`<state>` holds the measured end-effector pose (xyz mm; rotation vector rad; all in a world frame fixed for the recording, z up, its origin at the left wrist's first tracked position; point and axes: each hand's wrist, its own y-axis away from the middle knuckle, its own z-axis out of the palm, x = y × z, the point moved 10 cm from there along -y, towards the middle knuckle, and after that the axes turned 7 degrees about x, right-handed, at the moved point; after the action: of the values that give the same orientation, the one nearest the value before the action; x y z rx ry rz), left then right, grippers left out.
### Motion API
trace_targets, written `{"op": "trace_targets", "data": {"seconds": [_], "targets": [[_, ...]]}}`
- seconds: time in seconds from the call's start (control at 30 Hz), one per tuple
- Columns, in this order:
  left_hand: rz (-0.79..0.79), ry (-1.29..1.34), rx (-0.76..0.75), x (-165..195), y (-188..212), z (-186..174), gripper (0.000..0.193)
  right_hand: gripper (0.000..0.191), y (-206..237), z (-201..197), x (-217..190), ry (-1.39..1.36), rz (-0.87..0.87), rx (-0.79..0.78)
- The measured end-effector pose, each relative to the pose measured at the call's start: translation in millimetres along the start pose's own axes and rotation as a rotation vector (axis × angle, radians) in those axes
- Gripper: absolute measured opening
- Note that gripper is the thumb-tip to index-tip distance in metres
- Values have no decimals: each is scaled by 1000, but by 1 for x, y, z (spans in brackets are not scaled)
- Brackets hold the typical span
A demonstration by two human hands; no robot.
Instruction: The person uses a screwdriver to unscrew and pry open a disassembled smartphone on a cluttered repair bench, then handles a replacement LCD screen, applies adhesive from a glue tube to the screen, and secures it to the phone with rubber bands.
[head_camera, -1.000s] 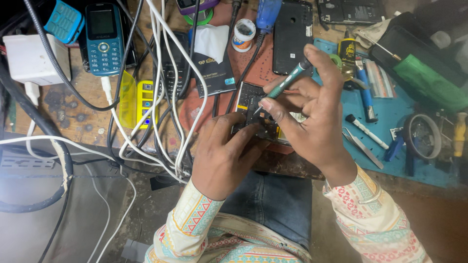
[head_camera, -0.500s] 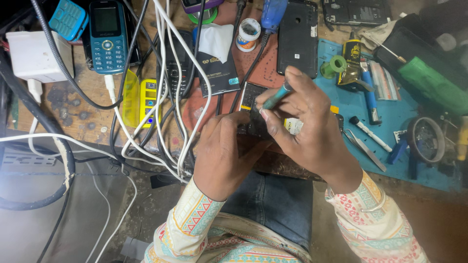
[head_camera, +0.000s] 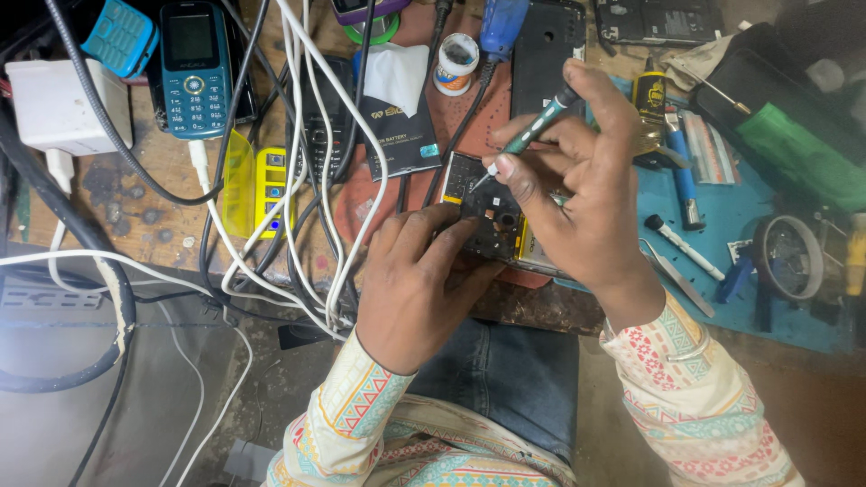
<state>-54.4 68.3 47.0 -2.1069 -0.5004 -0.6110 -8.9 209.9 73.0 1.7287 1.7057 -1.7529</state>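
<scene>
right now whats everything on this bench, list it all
opened phone: 1, black, bench centre, under both hands
screwdriver: 1, green handle, in right grip, tip on opened phone
keypad phone: 1, teal, top left
charger: 1, white, far left
cables: several, white and black, left of centre
battery: 1, black, above opened phone
yellow case: 1, left of centre
small tub: 1, white, top centre
mat: 1, blue, right
tweezers: 1, metal, on mat
left hand: steadies opened phone
right hand: holds screwdriver
</scene>
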Motion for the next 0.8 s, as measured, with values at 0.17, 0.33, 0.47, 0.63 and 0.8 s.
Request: {"op": "trace_targets", "data": {"seconds": [0.17,0.33,0.47,0.63,0.8], "targets": [[-4,-5,-13,-1,1,1,46,73,1,0,-5,152,-65,20],[3,-4,-1,0,-1,1,43,77,1,13,-18,214,-164,-96],[-1,-16,0,0,0,0,44,80,-4,5,-18,185,-130,-26],[-4,5,4,-1,0,-1,46,80,-4,-22,1,110,62,79],[-1,-1,-1,-1,0,0,46,80,4,-29,4,113,30,87]]}}
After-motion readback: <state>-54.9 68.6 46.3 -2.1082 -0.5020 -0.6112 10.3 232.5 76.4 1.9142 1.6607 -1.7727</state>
